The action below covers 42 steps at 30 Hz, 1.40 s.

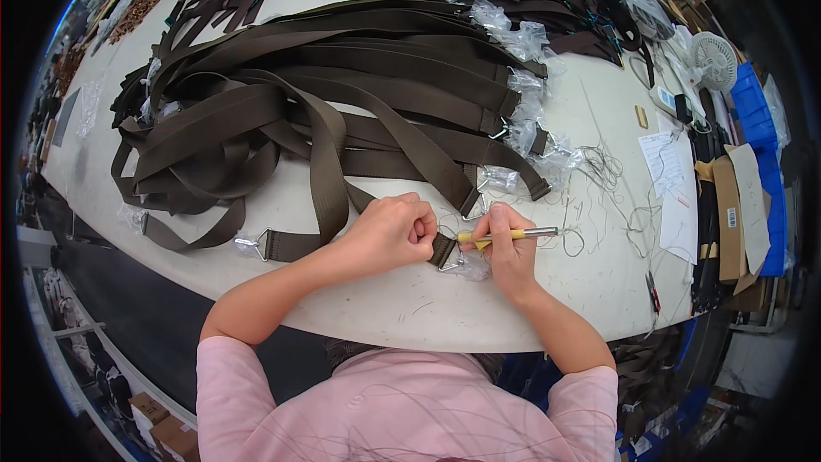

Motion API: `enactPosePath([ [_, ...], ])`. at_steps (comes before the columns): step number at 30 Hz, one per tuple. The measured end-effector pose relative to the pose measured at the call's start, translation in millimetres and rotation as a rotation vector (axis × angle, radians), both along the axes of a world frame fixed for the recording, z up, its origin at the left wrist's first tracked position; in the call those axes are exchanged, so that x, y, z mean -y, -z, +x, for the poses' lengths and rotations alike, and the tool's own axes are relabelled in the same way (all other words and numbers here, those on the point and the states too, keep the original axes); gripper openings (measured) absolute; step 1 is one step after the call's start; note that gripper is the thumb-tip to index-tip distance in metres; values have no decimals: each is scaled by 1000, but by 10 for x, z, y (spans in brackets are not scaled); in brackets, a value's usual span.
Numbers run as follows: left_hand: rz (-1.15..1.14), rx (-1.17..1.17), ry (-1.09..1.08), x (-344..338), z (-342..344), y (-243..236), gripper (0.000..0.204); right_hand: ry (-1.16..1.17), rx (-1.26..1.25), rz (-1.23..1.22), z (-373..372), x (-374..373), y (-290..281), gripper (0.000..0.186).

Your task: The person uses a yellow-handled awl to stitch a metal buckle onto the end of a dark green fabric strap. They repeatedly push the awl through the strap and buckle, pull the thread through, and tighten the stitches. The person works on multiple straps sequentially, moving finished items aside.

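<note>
Both of my hands are over the near part of the white table, at the end of a dark olive webbing strap (442, 251). This end has a metal buckle (451, 264) partly wrapped in clear plastic. My left hand (395, 229) is closed in a pinch just left of the strap end, over the strap; whatever lies between its fingertips is hidden. Between the thumb and fingers of my right hand (510, 250) is a slim pen-shaped tool (532, 232) with a yellow and silver body. It lies crosswise, its yellow end toward the strap.
A large heap of similar straps (333, 68) spreads beyond my hands, with plastic-wrapped buckles along its right side. Loose threads (601, 167) lie on the right, near papers (671, 180), small red-handled snips (653, 291) and a white fan (714, 60). Darker straps (573, 0) are piled at the back.
</note>
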<state>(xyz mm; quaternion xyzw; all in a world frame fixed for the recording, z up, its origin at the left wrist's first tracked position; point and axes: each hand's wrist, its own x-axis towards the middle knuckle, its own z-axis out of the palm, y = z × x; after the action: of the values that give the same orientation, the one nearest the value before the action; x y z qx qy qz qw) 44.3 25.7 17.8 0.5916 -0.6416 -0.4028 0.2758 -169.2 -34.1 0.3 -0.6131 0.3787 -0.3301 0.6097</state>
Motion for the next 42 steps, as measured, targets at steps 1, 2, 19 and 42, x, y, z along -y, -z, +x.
enactPosePath([
  [1, 31, -35, -4, 11, 9, -14, 9, 22, 22, 11, 8, -2, 29, 47],
  [2, 63, -69, -7, 20, 16, -24, 9, 44, 43, 21, 15, -3, 45, 47],
  [19, 91, -136, -44, 16, 15, 25, 10, 16, -1, -25, 46, -13, 61, 47],
  [42, 187, -208, -30, 54, 48, 15, 8, 34, -41, -102, 48, -13, -17, 47],
])
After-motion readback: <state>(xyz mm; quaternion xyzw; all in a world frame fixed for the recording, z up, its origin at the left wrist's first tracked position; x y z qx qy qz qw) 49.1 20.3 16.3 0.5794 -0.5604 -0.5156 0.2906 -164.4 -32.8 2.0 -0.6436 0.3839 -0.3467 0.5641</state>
